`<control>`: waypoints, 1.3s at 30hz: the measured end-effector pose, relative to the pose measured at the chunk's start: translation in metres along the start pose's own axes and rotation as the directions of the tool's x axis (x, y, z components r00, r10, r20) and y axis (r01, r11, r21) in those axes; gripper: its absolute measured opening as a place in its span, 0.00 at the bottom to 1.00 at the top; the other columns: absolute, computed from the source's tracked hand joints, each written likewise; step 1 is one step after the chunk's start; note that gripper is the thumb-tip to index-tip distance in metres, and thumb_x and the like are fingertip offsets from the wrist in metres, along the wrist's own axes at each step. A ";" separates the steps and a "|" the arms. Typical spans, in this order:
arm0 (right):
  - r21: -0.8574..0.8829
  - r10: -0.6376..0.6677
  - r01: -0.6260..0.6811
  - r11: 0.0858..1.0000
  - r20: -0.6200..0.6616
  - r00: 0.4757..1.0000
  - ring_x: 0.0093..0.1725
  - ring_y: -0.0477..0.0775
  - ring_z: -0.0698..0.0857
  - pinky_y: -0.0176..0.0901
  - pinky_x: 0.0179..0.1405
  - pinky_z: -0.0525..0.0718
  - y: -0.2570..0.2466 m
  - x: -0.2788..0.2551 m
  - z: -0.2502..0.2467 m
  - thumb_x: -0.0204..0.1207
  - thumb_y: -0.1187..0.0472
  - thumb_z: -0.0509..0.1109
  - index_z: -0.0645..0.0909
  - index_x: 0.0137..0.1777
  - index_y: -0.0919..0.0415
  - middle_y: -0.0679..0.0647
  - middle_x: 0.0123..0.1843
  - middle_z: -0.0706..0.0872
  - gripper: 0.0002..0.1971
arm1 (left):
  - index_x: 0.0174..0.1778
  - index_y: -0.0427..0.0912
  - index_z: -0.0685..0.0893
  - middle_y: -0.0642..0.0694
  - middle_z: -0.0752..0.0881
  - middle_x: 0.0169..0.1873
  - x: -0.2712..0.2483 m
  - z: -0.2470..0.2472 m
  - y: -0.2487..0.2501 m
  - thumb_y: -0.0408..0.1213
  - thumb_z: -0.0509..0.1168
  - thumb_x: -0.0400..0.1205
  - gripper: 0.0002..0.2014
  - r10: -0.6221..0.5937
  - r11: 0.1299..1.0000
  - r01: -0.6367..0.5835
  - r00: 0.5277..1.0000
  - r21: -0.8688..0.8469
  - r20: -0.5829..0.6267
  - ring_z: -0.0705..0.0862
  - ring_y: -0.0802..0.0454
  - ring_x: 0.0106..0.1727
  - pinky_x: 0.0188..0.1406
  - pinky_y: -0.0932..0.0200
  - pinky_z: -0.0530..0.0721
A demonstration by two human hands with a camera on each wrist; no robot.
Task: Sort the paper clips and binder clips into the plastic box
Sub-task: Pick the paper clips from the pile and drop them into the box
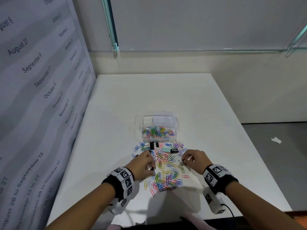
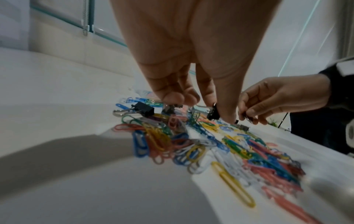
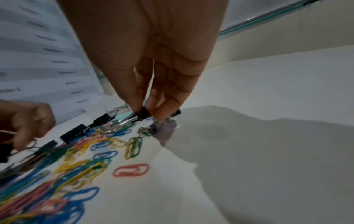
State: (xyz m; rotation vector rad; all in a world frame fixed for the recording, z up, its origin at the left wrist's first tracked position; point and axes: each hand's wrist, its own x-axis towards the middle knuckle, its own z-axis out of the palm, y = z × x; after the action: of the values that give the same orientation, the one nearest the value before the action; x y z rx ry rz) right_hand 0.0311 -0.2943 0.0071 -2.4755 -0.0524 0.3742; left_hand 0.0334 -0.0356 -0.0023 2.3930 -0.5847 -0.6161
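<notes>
A clear plastic box (image 1: 176, 126) stands open mid-table with coloured paper clips inside. In front of it spreads a pile of paper clips (image 1: 166, 173) mixed with black binder clips (image 1: 152, 145). My left hand (image 1: 152, 166) hovers at the pile's left side and pinches a small black binder clip (image 2: 213, 112) between thumb and fingers. My right hand (image 1: 183, 161) is at the pile's right side. It pinches another black binder clip (image 3: 142, 113), lifted slightly, with green paper clips (image 3: 144, 131) tangled below it.
A poster wall (image 1: 41, 97) with printed dates runs along the table's left edge. Mint (image 1: 166, 149) and purple (image 1: 179, 144) binder clips lie near the box. The white table (image 1: 149, 97) stretches bare behind the box. A paper scrap (image 1: 276, 140) lies on the floor at right.
</notes>
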 end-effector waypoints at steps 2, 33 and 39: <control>-0.010 0.038 -0.039 0.999 -0.026 0.999 0.31 0.32 0.74 0.17 0.31 0.71 0.006 0.001 -0.005 0.70 0.71 0.66 0.85 0.38 0.56 0.48 0.37 0.85 0.10 | 0.40 0.50 0.80 0.58 0.72 0.42 0.000 -0.002 0.002 0.43 0.74 0.73 0.09 -0.003 0.997 0.000 0.999 -0.074 -0.044 0.72 0.64 0.33 0.34 0.76 0.69; -0.172 -0.124 0.173 0.970 0.266 0.956 0.48 0.54 0.79 0.37 0.45 0.71 -0.038 0.004 0.038 0.69 0.65 0.70 0.82 0.50 0.59 0.52 0.47 0.77 0.10 | 0.71 0.46 0.67 0.47 0.69 0.64 -0.004 0.022 0.015 0.58 0.75 0.65 0.42 -0.127 0.985 0.115 0.988 0.132 0.087 0.76 0.48 0.63 0.65 0.49 0.79; -0.070 -0.060 0.073 0.995 0.167 0.984 0.43 0.44 0.77 0.30 0.39 0.70 -0.034 0.004 0.026 0.70 0.66 0.69 0.86 0.50 0.59 0.54 0.50 0.89 0.10 | 0.73 0.47 0.66 0.45 0.68 0.65 0.007 0.033 0.026 0.53 0.76 0.67 0.41 -0.126 0.976 0.120 0.992 0.181 0.021 0.74 0.46 0.64 0.65 0.50 0.79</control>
State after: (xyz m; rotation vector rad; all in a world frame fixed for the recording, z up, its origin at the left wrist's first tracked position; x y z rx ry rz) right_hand 0.0299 -0.2510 0.0066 -2.5044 -0.2212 0.5565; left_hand 0.0139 -0.0722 -0.0121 2.6086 -0.5276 -0.6820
